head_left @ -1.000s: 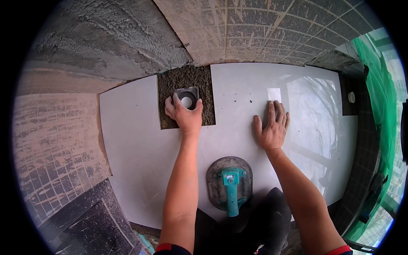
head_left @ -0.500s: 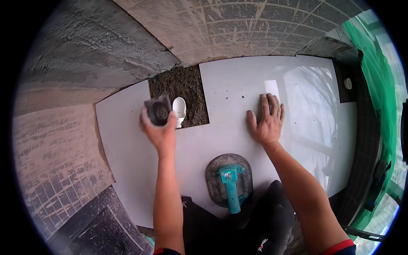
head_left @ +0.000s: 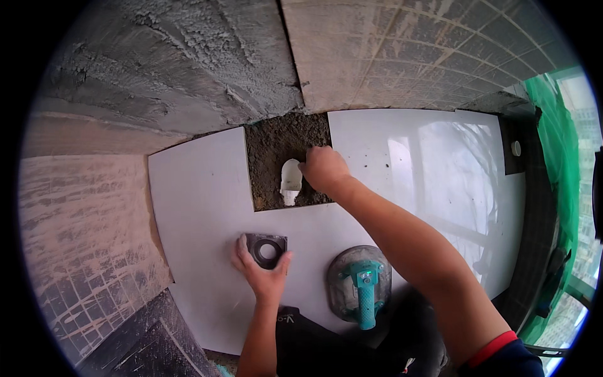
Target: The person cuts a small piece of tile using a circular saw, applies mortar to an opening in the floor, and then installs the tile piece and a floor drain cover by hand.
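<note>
Head view. Left hand point(head_left: 260, 279): thumb and fingers grip a dark square plate point(head_left: 267, 238) by opposite edges over pale tile point(head_left: 201, 201), we judge to leave its centre uncovered. Right hand point(head_left: 326, 168): fingers curled beside the white pipe fitting point(head_left: 291, 177), contents we cannot tell. Mortar point(head_left: 267, 144) surrounds the fitting, apparently seating it. Teal-handled tool point(head_left: 364, 289): on the tile, presumably for easy reach.

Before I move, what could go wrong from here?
Crumbs of the loose-looking mortar could drop into the white fitting, as your right hand is working right beside it.

The dark frame in your left hand might scratch the shiny tile below if dragged.

Your right forearm passes near the suction tool, so it might get bumped.
</note>
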